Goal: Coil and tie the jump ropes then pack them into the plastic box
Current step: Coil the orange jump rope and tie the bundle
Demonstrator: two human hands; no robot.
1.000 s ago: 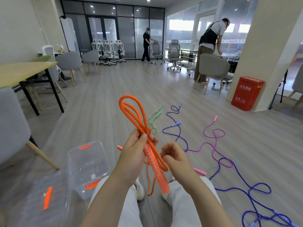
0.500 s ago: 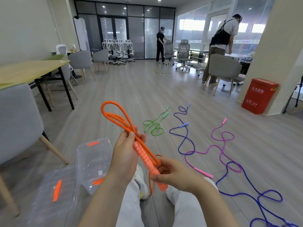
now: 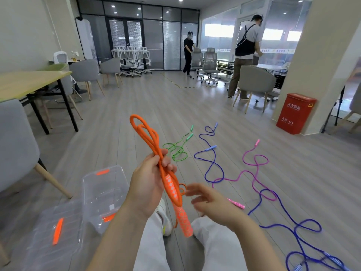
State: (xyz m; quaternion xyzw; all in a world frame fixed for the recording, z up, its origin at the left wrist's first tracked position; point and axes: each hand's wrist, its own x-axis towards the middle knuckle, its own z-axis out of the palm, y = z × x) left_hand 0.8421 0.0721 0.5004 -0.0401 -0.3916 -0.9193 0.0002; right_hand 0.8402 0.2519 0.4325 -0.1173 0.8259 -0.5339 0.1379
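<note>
My left hand [image 3: 150,184] grips a folded orange jump rope [image 3: 150,139] at its middle, loops sticking up and its patterned orange handles [image 3: 180,216] hanging down. My right hand [image 3: 207,200] hovers just right of the handles with fingers spread, blurred, holding nothing. A clear plastic box [image 3: 101,194] with orange latches stands on the floor to the lower left, its lid [image 3: 56,229] beside it. On the floor ahead lie a green rope [image 3: 176,151], a blue rope [image 3: 212,163], a pink rope [image 3: 254,173] and another blue rope [image 3: 293,229], all uncoiled.
A grey chair [image 3: 17,151] and a green-topped table [image 3: 29,83] stand at left. A red bin [image 3: 295,113] sits by a pillar at right. Two people work near office chairs at the back. My legs in white trousers stretch below my hands.
My right hand let go of the orange rope's lower end and opened, moving slightly right. The left hand keeps its grip, and the rope bundle tilted more upright.
</note>
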